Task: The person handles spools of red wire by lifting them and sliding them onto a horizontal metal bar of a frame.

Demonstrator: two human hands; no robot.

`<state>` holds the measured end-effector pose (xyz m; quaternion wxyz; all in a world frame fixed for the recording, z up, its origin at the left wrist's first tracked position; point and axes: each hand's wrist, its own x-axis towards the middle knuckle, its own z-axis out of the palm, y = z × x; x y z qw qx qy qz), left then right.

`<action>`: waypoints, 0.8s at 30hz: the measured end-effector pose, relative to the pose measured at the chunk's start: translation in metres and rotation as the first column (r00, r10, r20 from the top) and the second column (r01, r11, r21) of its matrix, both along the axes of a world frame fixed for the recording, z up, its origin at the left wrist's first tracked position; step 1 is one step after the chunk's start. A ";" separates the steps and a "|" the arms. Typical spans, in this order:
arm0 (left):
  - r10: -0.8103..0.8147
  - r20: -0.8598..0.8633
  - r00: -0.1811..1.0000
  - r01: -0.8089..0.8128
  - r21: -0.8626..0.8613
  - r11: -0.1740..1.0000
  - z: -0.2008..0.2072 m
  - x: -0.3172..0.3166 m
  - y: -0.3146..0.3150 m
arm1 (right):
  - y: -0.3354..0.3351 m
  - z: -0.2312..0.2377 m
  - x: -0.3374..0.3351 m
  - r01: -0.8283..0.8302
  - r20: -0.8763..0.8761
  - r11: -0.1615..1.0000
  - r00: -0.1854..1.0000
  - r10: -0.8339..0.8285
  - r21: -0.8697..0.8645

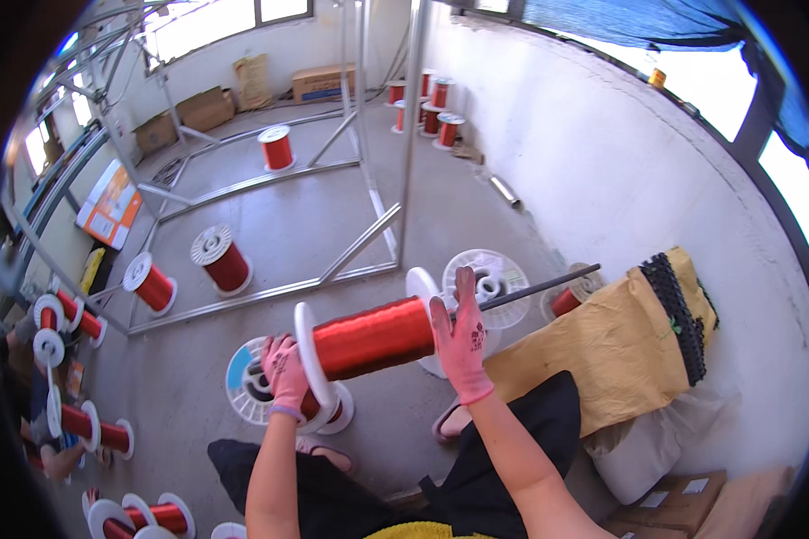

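A large spool of red wire (pixel 373 339) with white flanges is in front of me, lying sideways and tilted up to the right. My left hand (pixel 286 373), in a pink glove, curls at the outer side of its left flange; the fingertips are partly hidden. At the other end my right hand (pixel 459 341), also gloved in pink, braces the right flange with fingers stretched upward. A dark rod (pixel 548 284) sticks out to the right past this hand. Below the left hand stands another spool (pixel 241 395) with a blue label on its white flange. A white-flanged spool (pixel 503 269) stands beyond the right hand.
Yellow woven sacking (pixel 593 359) lies on the right beside a partly hidden spool (pixel 566 300). A metal frame (pixel 270 310) rises ahead, with spools (pixel 222 260) around it. More spools (pixel 90 427) and another person's hand (pixel 60 463) are at left. Cardboard boxes (pixel 679 503) sit lower right.
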<state>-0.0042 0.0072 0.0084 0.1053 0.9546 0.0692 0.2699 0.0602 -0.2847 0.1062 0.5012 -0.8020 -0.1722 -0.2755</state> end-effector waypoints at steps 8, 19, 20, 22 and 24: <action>-0.023 -0.009 1.000 0.022 -0.058 0.998 -0.008 0.002 -0.013 | -0.097 -0.205 -0.057 0.106 -0.249 0.808 0.921 -0.299 -0.579; 0.006 0.065 0.998 -0.003 -0.042 0.999 -0.002 0.012 -0.017 | -0.084 -0.211 -0.076 -0.087 -0.613 0.870 0.744 -0.267 -0.485; -0.007 0.056 0.998 0.009 -0.043 0.999 -0.007 0.011 -0.018 | -0.115 -0.251 -0.079 0.078 -0.196 0.627 0.914 -0.355 -0.775; 0.049 0.047 0.998 -0.050 0.005 0.999 -0.008 0.005 -0.001 | -0.060 -0.125 -0.040 0.123 -0.413 0.990 0.900 -0.141 -0.069; 0.038 0.010 0.999 -0.038 -0.009 0.999 -0.003 -0.008 -0.002 | -0.025 -0.031 -0.015 0.005 -0.180 0.999 0.984 -0.012 -0.037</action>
